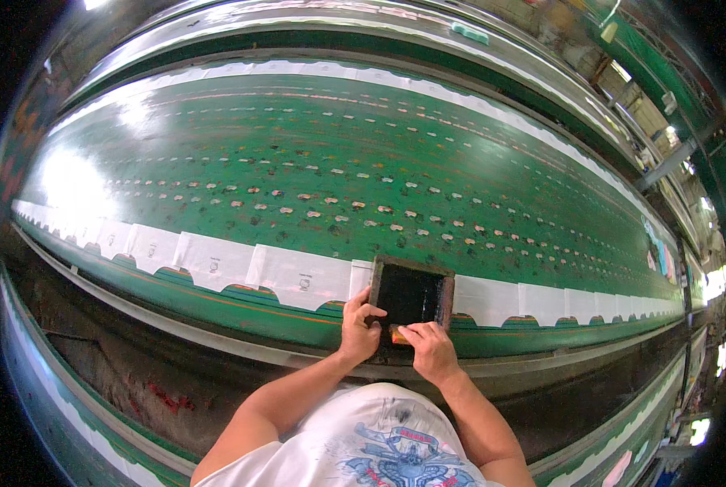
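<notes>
Dark frame [411, 292] at the green bench's [314, 150] near edge

In the head view, the left grip [361, 327] curls around the frame's left side, by its lower corner. The right grip [432, 349] pinches a small orange piece [398, 335] at the frame's lower edge. The frame sits across a row of white sheets [306, 276] along the bench.
</notes>
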{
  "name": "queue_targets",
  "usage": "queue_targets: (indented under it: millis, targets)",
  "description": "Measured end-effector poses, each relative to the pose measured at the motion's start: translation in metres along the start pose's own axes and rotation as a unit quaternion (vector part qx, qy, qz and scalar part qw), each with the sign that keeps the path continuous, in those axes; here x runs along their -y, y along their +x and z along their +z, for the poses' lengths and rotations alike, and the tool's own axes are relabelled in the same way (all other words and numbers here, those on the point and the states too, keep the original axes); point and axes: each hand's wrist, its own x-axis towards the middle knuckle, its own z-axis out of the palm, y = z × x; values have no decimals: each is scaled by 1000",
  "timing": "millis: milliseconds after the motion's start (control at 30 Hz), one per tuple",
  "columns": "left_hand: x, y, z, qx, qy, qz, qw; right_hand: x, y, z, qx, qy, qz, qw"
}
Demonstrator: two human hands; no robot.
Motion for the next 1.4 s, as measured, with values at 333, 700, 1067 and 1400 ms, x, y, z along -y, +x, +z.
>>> queue_targets:
  millis: [333,700,1067,1400]
  targets:
    - [0,7,-1,4,76,36,996,-12,-21,-6,-59,93,-11,994]
    - [-58,-11,130,12,52,115,992,-123,-103,-54,-114,142,25,983]
    - [-60,-28,237,3,-8,-12,1000,-208,-165,-95,-87,162,17,983]
    - [-54,-32,249,-4,-16,-47,999,-210,-158,-108,-66,89,-36,993]
